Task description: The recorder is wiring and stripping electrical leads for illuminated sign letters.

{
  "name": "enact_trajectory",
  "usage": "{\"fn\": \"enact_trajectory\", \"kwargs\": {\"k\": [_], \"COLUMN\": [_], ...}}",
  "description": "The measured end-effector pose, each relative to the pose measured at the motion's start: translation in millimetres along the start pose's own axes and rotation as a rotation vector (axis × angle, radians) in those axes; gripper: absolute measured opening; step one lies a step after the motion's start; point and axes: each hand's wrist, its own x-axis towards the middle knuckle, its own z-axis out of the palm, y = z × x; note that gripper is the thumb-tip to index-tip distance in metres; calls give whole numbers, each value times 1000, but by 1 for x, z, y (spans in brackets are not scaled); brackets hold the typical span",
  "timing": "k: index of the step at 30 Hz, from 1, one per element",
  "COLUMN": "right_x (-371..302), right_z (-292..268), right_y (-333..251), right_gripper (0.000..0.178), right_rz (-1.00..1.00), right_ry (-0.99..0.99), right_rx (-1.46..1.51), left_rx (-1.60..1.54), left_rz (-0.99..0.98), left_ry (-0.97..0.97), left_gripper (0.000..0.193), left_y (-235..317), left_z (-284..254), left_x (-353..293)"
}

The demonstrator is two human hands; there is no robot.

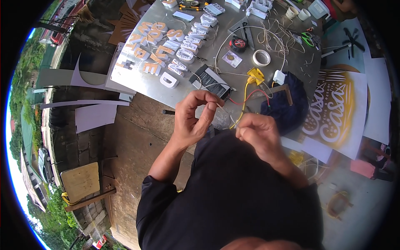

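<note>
A thin pale wire (228,114) runs between my two hands, just off the near edge of the metal table. My left hand (192,116) pinches one end between thumb and forefinger. With its fingers curled together, my right hand (259,134) grips the wire's other end. Close beyond them lies a black and silver power supply box (211,82) with leads coming out of it. A yellow socket (256,76) with a yellow cord sits to its right, near a red wire (254,91).
Several white block letters (183,54) stand on the table (146,89). Farther right are a tape measure (238,43), a tape roll (261,58), tangled wires (275,39) and green scissors (307,39). A dark cloth (287,114) lies at right, under a metal square (285,95).
</note>
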Motion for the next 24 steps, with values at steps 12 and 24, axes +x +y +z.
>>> {"fn": "enact_trajectory", "kwargs": {"k": [12, 24], "right_x": [-1, 7], "right_z": [-16, -7], "right_y": [7, 27], "right_gripper": [14, 16], "right_rz": [112, -478], "right_ry": [70, 318], "right_rx": [202, -605], "left_rx": [-551, -580], "left_rz": [-458, -636], "left_ry": [15, -137], "left_gripper": [16, 26], "left_y": [12, 3], "left_z": [40, 33], "left_x": [-10, -11]}}
